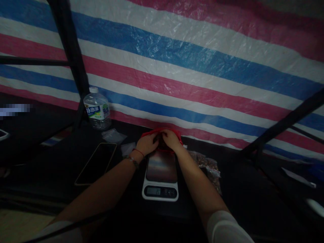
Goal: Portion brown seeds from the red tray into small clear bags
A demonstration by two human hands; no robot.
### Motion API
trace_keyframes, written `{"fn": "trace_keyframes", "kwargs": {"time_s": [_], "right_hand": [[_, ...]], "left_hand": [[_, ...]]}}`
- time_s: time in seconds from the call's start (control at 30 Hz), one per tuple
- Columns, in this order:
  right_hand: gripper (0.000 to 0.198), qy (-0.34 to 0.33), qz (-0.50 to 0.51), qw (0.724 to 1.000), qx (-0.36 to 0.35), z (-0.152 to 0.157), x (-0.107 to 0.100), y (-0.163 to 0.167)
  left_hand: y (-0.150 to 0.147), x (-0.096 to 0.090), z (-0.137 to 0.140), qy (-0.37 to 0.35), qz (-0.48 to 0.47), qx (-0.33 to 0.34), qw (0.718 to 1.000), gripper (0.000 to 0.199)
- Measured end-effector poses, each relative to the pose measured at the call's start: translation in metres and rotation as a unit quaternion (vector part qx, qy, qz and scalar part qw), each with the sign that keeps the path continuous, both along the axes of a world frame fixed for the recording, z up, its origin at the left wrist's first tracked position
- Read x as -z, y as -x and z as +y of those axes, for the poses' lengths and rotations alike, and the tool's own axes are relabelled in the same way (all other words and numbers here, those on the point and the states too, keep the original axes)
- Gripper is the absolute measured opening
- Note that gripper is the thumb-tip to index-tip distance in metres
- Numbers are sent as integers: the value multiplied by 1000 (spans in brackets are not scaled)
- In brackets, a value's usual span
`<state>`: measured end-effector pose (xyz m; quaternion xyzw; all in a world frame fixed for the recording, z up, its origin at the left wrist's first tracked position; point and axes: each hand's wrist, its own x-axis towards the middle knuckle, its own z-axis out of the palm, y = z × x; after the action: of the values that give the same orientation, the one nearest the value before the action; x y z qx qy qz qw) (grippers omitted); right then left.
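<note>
Behind a white digital kitchen scale (pixel 160 199) lies a red plastic bag (pixel 178 132) with dark contents in its mouth. My left hand (pixel 147 144) is at the bag's left side, its fingers curled in at the mouth. From the other side my right hand (pixel 171 139) reaches in, fingers bent and closed on the bag. The fingertips are in shadow, and what they touch inside cannot be made out. The scale's lit display stands near me, below its shiny plate. Several small clear bags of brown pieces (pixel 211 164) lie right of my right wrist.
A phone (pixel 97 163) lies left of the scale. Clear empty bags (pixel 113 136) are behind it, near a large plastic bottle (pixel 97 109). Black metal bars (pixel 73 60) and a striped plastic sheet (pixel 189 84) stand behind the dark bench.
</note>
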<state>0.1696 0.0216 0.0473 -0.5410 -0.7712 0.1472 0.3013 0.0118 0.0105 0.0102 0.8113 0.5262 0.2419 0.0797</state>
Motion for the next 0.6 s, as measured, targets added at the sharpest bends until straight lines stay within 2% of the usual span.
{"fn": "trace_keyframes", "kwargs": {"time_s": [0.13, 0.2, 0.3, 0.4, 0.6], "right_hand": [[32, 56, -19, 997, -43, -3, -1, 0], [30, 61, -30, 997, -44, -3, -3, 1], [32, 37, -58, 998, 16, 0, -5, 0], [39, 47, -104, 992, 56, 2, -3, -2], [36, 108, -171, 979, -15, -6, 13, -5]], "left_hand": [[2, 2, 2, -11, -10, 12, 1000, 44], [2, 3, 4, -15, -12, 10, 1000, 45], [1, 3, 5, -22, -22, 13, 999, 40], [0, 0, 4, -31, -48, 27, 998, 38], [1, 1, 3, 1, -48, -36, 998, 37]]}}
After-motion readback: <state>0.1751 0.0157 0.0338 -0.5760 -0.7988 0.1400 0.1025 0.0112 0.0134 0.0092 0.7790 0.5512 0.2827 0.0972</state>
